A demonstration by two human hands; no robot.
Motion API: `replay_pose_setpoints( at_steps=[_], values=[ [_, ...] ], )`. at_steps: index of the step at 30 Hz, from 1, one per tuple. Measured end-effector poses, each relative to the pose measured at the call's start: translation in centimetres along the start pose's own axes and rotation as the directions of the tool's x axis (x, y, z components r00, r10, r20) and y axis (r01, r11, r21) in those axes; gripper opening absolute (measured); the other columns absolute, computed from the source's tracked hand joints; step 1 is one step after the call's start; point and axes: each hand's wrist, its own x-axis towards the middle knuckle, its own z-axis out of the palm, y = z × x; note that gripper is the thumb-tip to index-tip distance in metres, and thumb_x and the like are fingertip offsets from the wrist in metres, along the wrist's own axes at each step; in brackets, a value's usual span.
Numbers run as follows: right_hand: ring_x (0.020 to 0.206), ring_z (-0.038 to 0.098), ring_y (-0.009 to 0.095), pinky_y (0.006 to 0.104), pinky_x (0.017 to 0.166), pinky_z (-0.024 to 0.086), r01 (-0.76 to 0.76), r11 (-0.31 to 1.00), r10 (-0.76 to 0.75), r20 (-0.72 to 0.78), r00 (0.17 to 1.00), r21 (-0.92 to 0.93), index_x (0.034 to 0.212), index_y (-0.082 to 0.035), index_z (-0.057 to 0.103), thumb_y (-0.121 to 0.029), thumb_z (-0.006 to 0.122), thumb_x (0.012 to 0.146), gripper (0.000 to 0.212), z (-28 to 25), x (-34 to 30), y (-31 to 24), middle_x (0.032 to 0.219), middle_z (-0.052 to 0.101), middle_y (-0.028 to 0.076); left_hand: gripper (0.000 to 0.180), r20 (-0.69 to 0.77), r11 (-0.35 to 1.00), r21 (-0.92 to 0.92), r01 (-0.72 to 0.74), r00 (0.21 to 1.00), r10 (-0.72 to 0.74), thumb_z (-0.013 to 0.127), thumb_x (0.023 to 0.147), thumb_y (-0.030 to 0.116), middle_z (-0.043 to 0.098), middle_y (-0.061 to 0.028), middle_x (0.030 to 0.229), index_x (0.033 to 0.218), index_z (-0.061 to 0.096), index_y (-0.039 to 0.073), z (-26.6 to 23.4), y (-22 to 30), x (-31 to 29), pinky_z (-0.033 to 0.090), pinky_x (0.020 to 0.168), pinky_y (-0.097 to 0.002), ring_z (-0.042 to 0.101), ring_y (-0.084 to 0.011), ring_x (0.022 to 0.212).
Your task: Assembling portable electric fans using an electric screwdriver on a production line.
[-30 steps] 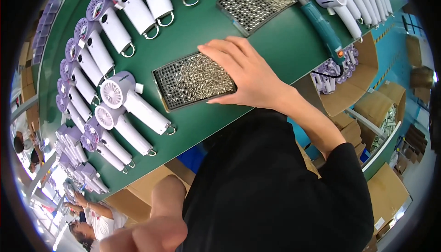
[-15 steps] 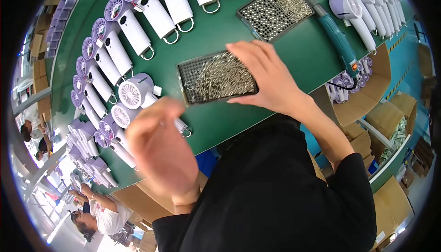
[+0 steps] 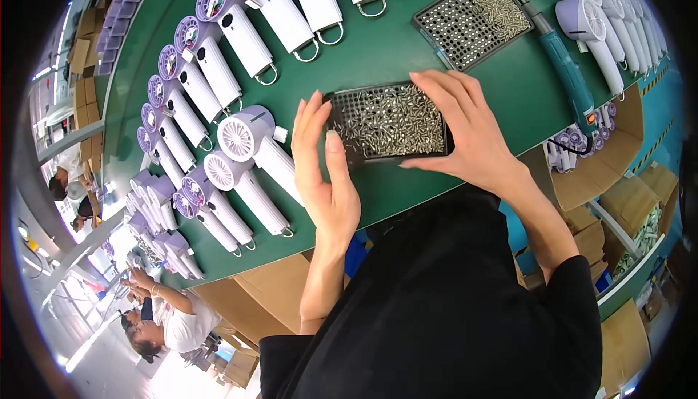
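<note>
A small black perforated tray [image 3: 336, 112] full of short metal screws [image 3: 396, 123] is held over the green table. My right hand [image 3: 472, 126] grips its right end, fingers on the far edge and thumb along the near one. At the tray's left end is my left hand [image 3: 323, 174], its fingers stretched and parted from the thumb. That thumb overlaps the tray's left edge; whether it presses there I cannot tell. The screws now lie spread over most of the tray.
A second perforated tray [image 3: 454, 32] with piled screws lies farther off, beside a teal electric screwdriver [image 3: 567, 72]. White-and-purple handheld fans [image 3: 247, 39] line the table's left; more fans [image 3: 592, 28] stand right. Open cardboard boxes [image 3: 600, 159] sit below the edge. A co-worker [image 3: 178, 323] is at lower left.
My left hand, blurred and lower left before, has come up to the tray's left end. The screws have spread more evenly. The whole view has shifted a little.
</note>
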Motion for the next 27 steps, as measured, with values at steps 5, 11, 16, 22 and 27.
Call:
replay_pose_setpoints(
  at_steps=[5, 11, 16, 22, 27],
  values=[
    [0.122, 0.046, 0.038, 0.0475, 0.106, 0.04, 0.02, 1.0, -0.02, 0.044, 0.999, -0.009, 0.142, -0.004, 0.043, -0.035, 0.09, 0.06, 0.099, -0.1, -0.4, 0.1, 0.137, 0.05, 0.014, 0.035, 0.046, 0.998, 0.07, -0.005, 0.999, 0.002, 0.046, 0.102, 0.008, 0.045, -0.0174, 0.148, 0.135, 0.051, -0.002, 0.7, -0.2, 0.1, 0.028, 0.116, -0.0438, 0.034, -0.0359, 0.144],
    [0.117, 0.047, 0.036, 0.0452, 0.102, 0.044, 0.036, 0.998, -0.036, -0.007, 0.999, -0.055, 0.143, -0.008, 0.043, -0.034, 0.089, 0.058, 0.1, -0.7, -0.6, 0.2, 0.131, 0.051, 0.011, 0.037, 0.102, 0.999, 0.04, 0.013, 0.995, -0.017, 0.043, 0.103, 0.007, 0.041, -0.0193, 0.151, 0.138, 0.048, -0.004, 1.4, 0.5, 0.4, 0.025, 0.117, -0.044, 0.03, -0.0364, 0.146],
    [0.117, 0.046, 0.036, 0.0459, 0.102, 0.043, 0.048, 0.999, -0.048, 0.011, 0.999, -0.026, 0.143, -0.009, 0.044, -0.034, 0.089, 0.057, 0.1, -0.7, -0.8, 0.2, 0.13, 0.05, 0.011, 0.037, 0.087, 1.0, 0.019, 0.015, 0.996, -0.017, 0.042, 0.103, 0.008, 0.041, -0.0193, 0.151, 0.138, 0.048, -0.004, 1.5, -0.1, 0.6, 0.025, 0.117, -0.0438, 0.029, -0.0358, 0.146],
    [0.115, 0.047, 0.035, 0.046, 0.103, 0.042, 0.054, 0.998, -0.055, 0.052, 0.997, 0.02, 0.143, -0.008, 0.044, -0.033, 0.089, 0.058, 0.099, -0.7, -0.8, 0.0, 0.129, 0.05, 0.012, 0.038, 0.107, 0.999, 0.034, 0.03, 0.994, -0.034, 0.041, 0.103, 0.007, 0.041, -0.0192, 0.152, 0.138, 0.048, -0.004, 1.7, -0.4, 0.4, 0.024, 0.118, -0.0437, 0.029, -0.0358, 0.147],
    [0.114, 0.047, 0.034, 0.0459, 0.102, 0.043, 0.042, 0.998, -0.043, 0.026, 0.999, 0.041, 0.143, -0.007, 0.044, -0.033, 0.089, 0.058, 0.099, -0.6, -1.1, 0.0, 0.127, 0.05, 0.011, 0.038, 0.096, 0.999, 0.03, 0.019, 0.995, -0.022, 0.041, 0.103, 0.006, 0.04, -0.0187, 0.153, 0.138, 0.048, -0.005, 2.1, -0.6, 0.3, 0.025, 0.118, -0.0436, 0.028, -0.0355, 0.147]
  ],
)
